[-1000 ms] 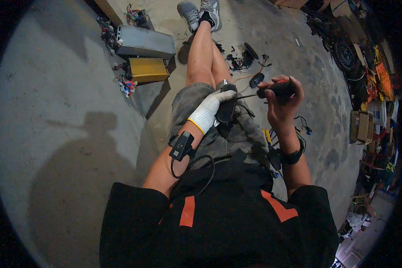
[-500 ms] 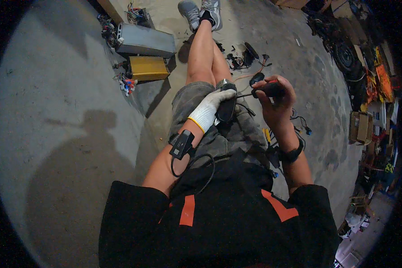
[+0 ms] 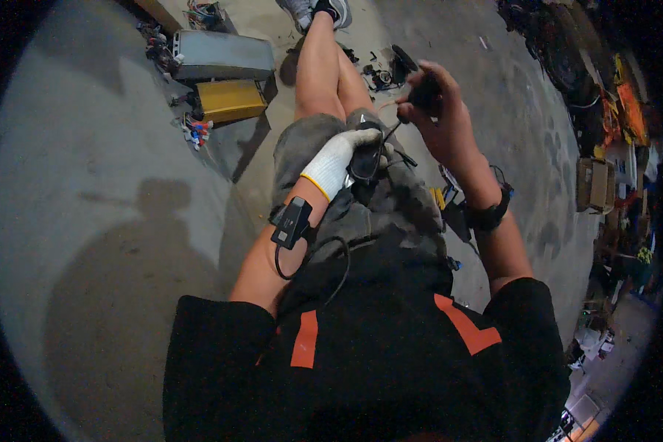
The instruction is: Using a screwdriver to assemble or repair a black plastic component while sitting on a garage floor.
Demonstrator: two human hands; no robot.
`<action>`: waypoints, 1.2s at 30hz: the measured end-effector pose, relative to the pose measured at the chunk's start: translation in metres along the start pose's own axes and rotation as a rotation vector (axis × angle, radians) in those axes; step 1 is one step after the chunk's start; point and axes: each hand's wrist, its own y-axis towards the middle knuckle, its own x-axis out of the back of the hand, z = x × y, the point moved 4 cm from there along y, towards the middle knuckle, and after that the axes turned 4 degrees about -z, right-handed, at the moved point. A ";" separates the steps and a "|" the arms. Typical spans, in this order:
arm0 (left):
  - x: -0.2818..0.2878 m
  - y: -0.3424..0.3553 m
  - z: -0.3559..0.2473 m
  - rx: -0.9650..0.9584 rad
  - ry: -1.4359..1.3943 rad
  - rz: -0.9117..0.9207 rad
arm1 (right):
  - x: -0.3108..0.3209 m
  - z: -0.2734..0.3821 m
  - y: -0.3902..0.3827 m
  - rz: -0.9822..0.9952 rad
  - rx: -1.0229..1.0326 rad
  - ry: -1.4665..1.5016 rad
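Steadying a dark part on my lap

My gloved left hand (image 3: 340,160) clamps the dark part (image 3: 366,163) against my shorts (image 3: 390,202) so it can't slide; my bare right hand (image 3: 436,118) grips a black tool (image 3: 423,92) above, a thin wire (image 3: 390,132) running between them.

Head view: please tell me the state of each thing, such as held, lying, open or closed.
Left hand: in a white glove, gripping the dark part.
Dark part: held on the lap.
Right hand: bare, raised, closed on the small black piece.
Small black piece: held; a thin wire hangs from it.
Yellow box: lying on the floor, closed.
Grey case: lying on the floor, closed.
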 end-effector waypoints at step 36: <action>-0.008 -0.013 0.002 -0.044 0.029 0.010 | 0.034 0.014 0.026 0.213 -0.111 0.058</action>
